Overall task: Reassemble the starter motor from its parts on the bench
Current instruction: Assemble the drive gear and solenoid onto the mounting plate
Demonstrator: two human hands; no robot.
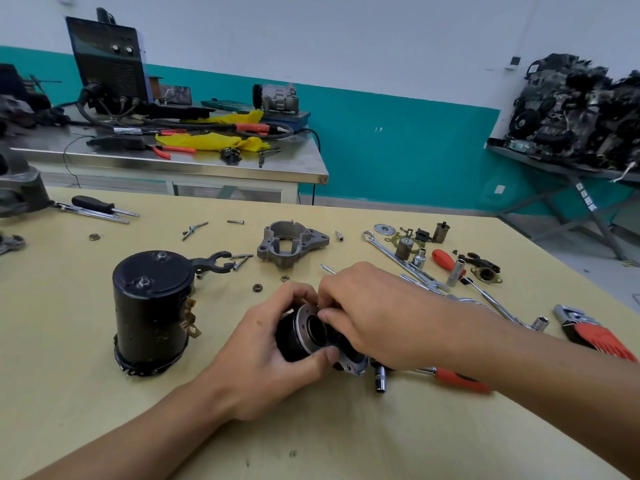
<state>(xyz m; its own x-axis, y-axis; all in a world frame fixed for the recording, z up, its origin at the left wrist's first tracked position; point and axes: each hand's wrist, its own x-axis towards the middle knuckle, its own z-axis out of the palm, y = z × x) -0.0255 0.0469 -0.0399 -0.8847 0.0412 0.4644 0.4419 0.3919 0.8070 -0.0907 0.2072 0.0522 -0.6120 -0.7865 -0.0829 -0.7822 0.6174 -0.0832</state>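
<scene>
My left hand (266, 355) grips a black cylindrical starter part with a silver ring face (304, 332) just above the bench. My right hand (367, 313) pinches at the rim of that part; what its fingertips hold is hidden. Under the right hand a grey flange (353, 365) shows. The black motor body (150, 310) stands upright at the left. Farther back in the middle lies the grey aluminium nose housing (291, 242). A black shift fork (213, 263) lies beside the motor body.
Loose nuts (257, 287), bolts (240, 259), sockets (455, 271), spanners (398, 258), red-handled screwdrivers (457, 377) and small starter parts (405, 247) are scattered on the right of the yellow bench (69, 410). A red-black tool (595, 336) lies far right. A steel table (173, 161) stands behind.
</scene>
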